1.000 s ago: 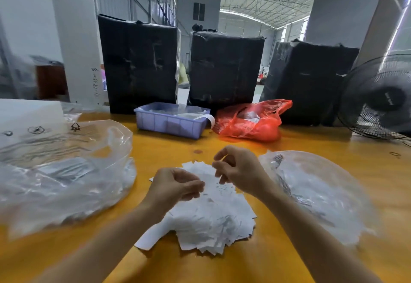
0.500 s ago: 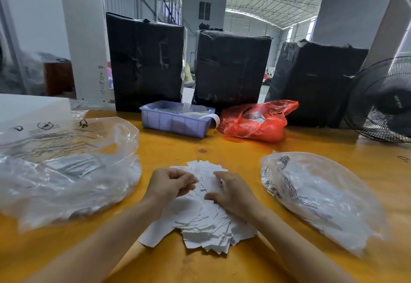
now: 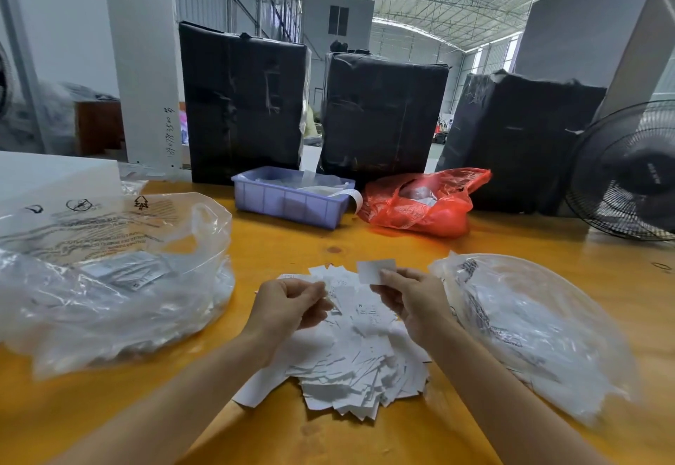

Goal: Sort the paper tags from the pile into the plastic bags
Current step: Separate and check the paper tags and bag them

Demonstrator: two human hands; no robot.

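Right hand: grip pinched on one white paper tag, held upright above the far edge of the pile. Left hand: fingers curled inward over the pile; whether they hold a tag cannot be told, the fingertips being turned away. Pile: loose white tags heaped on the bench between the two forearms, many still unsorted. Left plastic bag: clear, printed, crumpled, mouth toward the pile, with pale contents showing through. Right plastic bag: clear, lying flat just beside the pile, likewise part-filled with pale slips. Judged progress: sorting under way, both bags partly stocked, a good share of the pile left. Bench: orange-yellow wood. At its far edge: lilac tray, red bag, three black-wrapped parcels, fan. Room: large warehouse, white column, arched lattice roof.
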